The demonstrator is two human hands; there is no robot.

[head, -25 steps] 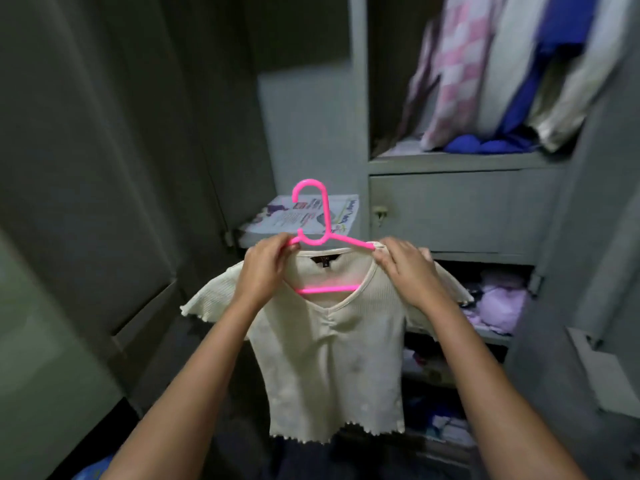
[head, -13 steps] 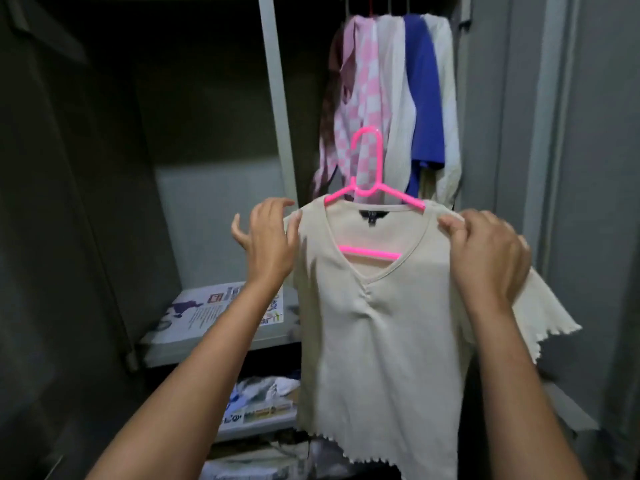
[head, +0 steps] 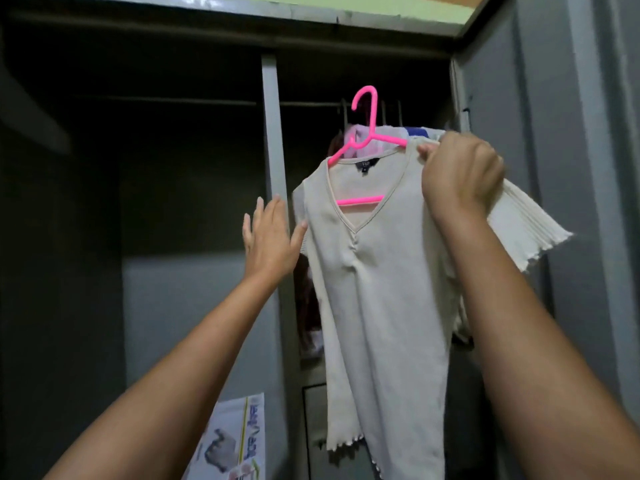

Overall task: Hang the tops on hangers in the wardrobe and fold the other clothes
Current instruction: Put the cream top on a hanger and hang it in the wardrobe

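A cream ribbed V-neck top (head: 377, 289) hangs on a pink plastic hanger (head: 363, 133), raised in front of the wardrobe's right compartment. My right hand (head: 457, 174) grips the top's right shoulder together with the hanger arm. The hanger's hook stands just below the wardrobe rail (head: 311, 104), apart from it. My left hand (head: 270, 237) is open beside the top's left sleeve, its thumb touching the fabric. Other hung clothes (head: 367, 136) show behind the hanger, mostly hidden.
A grey upright divider (head: 273, 140) splits the wardrobe; the left compartment is dark. The grey wardrobe door (head: 571, 168) stands open on the right. A printed paper (head: 239, 441) lies on a lower shelf at the bottom.
The top and hanger have been lifted up toward the rail. My left hand has let go of the top's left shoulder and opened. The view tilted upward.
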